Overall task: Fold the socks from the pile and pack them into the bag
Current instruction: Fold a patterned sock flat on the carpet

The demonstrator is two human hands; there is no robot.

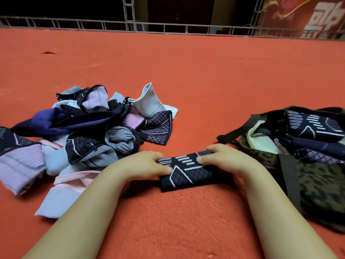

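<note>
A folded dark navy sock [188,172] with grey stripes and a white zigzag lies on the red carpet in front of me. My left hand [147,163] grips its left end, thumb on top. My right hand [222,157] grips its right end the same way. To the left sits the sock pile [84,135], a loose heap of purple, pink, pale blue and dark patterned socks. On the right lies the open leopard-print bag [317,186] with dark straps, holding several folded dark socks [313,128].
Red carpet [177,71] covers the whole floor ahead. A metal truss rail [168,28] runs along its far edge, with a red banner [308,15] at the far right. A pale blue sock [149,101] stands upright at the pile's right side.
</note>
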